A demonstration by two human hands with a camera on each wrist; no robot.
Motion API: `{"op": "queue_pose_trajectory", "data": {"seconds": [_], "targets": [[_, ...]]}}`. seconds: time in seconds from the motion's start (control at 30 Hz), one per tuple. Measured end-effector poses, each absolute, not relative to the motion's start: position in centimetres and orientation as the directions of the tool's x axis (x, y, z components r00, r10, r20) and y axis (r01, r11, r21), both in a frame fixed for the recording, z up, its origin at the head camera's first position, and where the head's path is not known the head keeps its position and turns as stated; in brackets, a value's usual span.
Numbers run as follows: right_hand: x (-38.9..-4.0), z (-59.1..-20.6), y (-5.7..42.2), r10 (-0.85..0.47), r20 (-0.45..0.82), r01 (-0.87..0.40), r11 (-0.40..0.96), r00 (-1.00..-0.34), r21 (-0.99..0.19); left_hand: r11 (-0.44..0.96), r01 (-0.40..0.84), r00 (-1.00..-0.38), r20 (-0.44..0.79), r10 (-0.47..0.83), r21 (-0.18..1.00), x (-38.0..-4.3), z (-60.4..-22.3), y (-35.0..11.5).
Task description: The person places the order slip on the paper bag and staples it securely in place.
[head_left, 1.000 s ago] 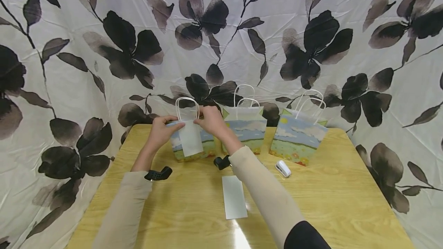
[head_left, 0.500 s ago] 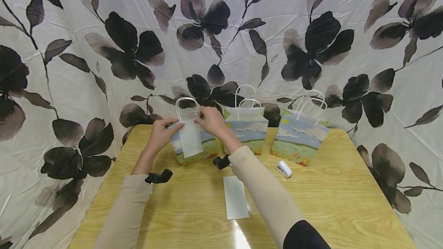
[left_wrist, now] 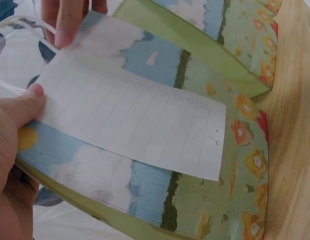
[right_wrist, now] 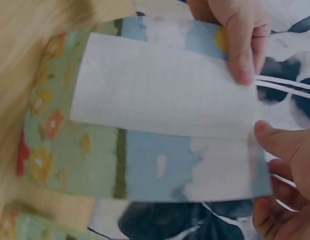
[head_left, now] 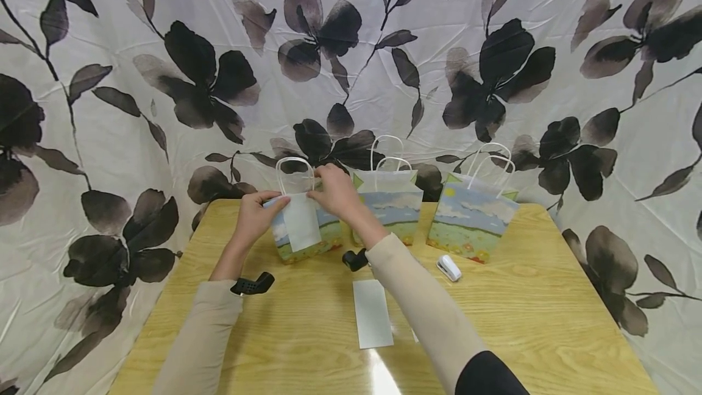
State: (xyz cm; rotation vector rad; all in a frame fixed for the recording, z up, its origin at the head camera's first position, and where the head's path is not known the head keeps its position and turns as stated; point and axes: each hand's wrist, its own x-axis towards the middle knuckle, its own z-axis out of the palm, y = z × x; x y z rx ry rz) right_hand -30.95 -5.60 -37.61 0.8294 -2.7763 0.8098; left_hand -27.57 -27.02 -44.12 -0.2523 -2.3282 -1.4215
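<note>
A small paper gift bag (head_left: pixel 330 238) painted with sky and flowers stands at the left of the row, its white handles upright. Flat against its front lies a white lined slip of paper (head_left: pixel 302 224), its top at the bag's upper edge. My left hand (head_left: pixel 255 217) pinches the slip and the bag's rim at the left, thumb in front, fingers behind. At the slip's other top corner, my right hand (head_left: pixel 338 192) grips the same rim with its thumb on the front. In the left wrist view, faint printed lines cross the slip (left_wrist: pixel 134 117).
Two matching bags stand to the right, a middle bag (head_left: pixel 390 209) close by and a tilted-looking far bag (head_left: pixel 473 218). A white stapler (head_left: pixel 449 267) sits before them. Another white slip (head_left: pixel 373 314) lies on the wooden table (head_left: pixel 296 334), and a floral cloth (head_left: pixel 351 66) hangs behind.
Both hands keep their hold on the bag's rim and the slip. Only slight shifts show: the right hand's fingers sit a little higher and the view has moved slightly.
</note>
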Motion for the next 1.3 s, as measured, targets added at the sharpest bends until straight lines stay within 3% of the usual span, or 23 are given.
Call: {"op": "queue_pose_trajectory", "data": {"seconds": [0.27, 0.53, 0.97, 1.3], "targets": [[-28.8, -37.2, -1.4, -0.415, 0.418, -0.585, 0.651, -0.808, -0.484, 0.475, 0.315, -0.915, 0.396, -0.078, 0.821, -27.5, -44.1, -27.0], [-26.8, -38.7, 2.4, -0.411, 0.441, -0.602, 0.600, -0.797, -0.527, 0.484, 0.277, -0.917, 0.379, -0.124, 0.830, -27.4, -44.5, -27.1], [-24.1, -44.2, 10.3, -0.284, 0.309, -0.419, 0.635, -0.908, -0.649, 0.460, 0.288, -0.916, 0.381, -0.122, 0.840, -27.6, -44.4, -26.7], [-23.2, -48.9, 15.4, -0.156, 0.274, -0.301, 0.701, -0.949, -0.647, 0.444, 0.311, -0.909, 0.399, -0.119, 0.841, -27.5, -44.5, -26.7]]}}
